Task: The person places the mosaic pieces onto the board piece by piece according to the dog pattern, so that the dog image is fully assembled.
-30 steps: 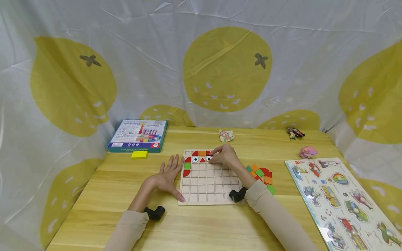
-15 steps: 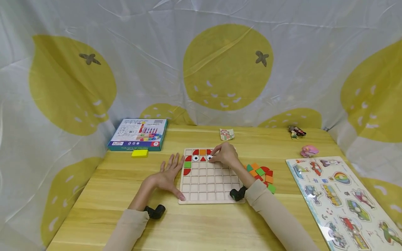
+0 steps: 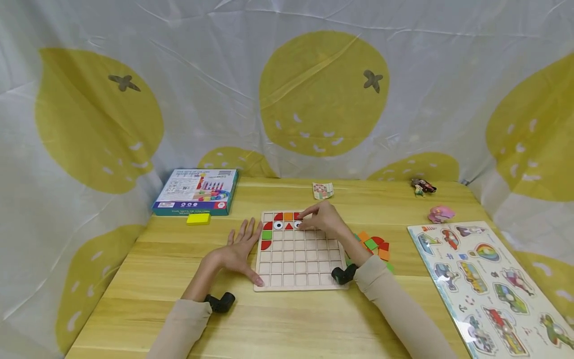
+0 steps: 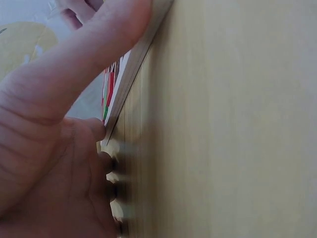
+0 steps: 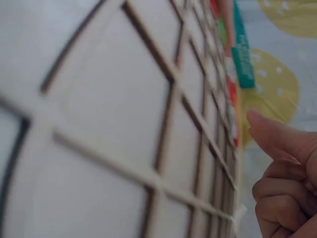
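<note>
In the head view a wooden grid board (image 3: 298,264) lies flat on the table. Red, orange and green tiles fill part of its top rows and left column. Between two round eye tiles (image 3: 278,225) sits a red triangle tile (image 3: 289,226). My right hand (image 3: 324,219) is over the board's upper right, index fingertip at a red tile, thumb tip at the right eye tile. The right wrist view shows this thumb (image 5: 277,136) extended, the other fingers bent, no tile visible between them. My left hand (image 3: 239,253) lies spread along the board's left edge, thumb at its near corner.
Loose coloured tiles (image 3: 374,244) lie right of the board, partly behind my right forearm. A picture puzzle board (image 3: 489,279) lies further right, a pink toy (image 3: 441,214) behind it. A boxed set (image 3: 197,192), yellow block (image 3: 198,219) and small picture card (image 3: 323,190) stand farther back.
My right wrist has shifted slightly to the right, and its forearm now covers more of the loose tiles. The left hand stays at the board's edge, and the tiles on the board look unchanged.
</note>
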`<state>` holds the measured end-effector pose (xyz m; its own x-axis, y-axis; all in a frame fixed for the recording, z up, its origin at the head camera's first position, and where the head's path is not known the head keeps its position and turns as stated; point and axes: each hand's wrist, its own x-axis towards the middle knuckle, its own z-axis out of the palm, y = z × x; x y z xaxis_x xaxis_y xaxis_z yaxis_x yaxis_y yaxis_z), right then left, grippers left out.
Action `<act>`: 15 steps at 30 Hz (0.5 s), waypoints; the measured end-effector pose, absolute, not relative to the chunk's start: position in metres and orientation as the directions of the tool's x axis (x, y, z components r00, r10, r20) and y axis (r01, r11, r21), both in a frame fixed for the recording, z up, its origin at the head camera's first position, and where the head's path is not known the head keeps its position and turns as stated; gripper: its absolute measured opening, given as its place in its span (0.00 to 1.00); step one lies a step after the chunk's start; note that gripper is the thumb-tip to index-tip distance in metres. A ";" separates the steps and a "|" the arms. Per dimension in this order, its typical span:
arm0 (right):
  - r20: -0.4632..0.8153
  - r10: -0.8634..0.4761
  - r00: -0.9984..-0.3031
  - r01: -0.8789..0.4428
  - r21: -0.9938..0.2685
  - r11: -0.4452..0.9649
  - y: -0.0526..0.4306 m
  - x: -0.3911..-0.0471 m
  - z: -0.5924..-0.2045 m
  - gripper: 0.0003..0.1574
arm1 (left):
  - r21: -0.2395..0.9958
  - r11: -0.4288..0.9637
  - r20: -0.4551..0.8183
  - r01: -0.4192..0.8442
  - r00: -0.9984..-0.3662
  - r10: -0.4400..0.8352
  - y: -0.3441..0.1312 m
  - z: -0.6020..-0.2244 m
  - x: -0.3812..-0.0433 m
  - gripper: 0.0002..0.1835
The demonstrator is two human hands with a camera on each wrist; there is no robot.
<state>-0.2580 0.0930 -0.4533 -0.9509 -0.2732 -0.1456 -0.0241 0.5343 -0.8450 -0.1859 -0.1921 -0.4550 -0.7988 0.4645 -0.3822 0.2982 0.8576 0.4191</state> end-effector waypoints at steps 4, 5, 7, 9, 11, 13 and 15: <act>-0.157 -0.277 -0.948 -0.023 -0.833 0.553 0.137 -0.249 -0.436 0.18 | 0.422 0.857 -0.384 0.297 -0.797 0.466 -0.191 -0.455 -0.186 0.80; -0.162 -0.267 -0.950 -0.019 -0.823 0.567 0.150 -0.246 -0.433 0.18 | 0.424 0.856 -0.386 0.295 -0.797 0.465 -0.191 -0.455 -0.186 0.80; -0.185 -0.256 -0.949 0.001 -0.811 0.584 0.179 -0.238 -0.430 0.19 | 0.426 0.856 -0.387 0.293 -0.796 0.465 -0.192 -0.455 -0.186 0.80; -0.205 -0.255 -0.945 0.009 -0.796 0.605 0.205 -0.231 -0.432 0.19 | 0.429 0.856 -0.389 0.290 -0.795 0.464 -0.192 -0.454 -0.186 0.80; -0.241 -0.252 -0.937 0.040 -0.791 0.610 0.227 -0.224 -0.436 0.19 | 0.436 0.854 -0.392 0.285 -0.794 0.465 -0.193 -0.454 -0.187 0.80; -0.272 -0.233 -0.934 0.075 -0.785 0.615 0.243 -0.218 -0.442 0.20 | 0.438 0.853 -0.393 0.284 -0.792 0.466 -0.193 -0.454 -0.187 0.80; -0.286 -0.201 -0.937 0.100 -0.770 0.630 0.256 -0.214 -0.447 0.19 | 0.440 0.852 -0.398 0.282 -0.790 0.467 -0.192 -0.455 -0.188 0.80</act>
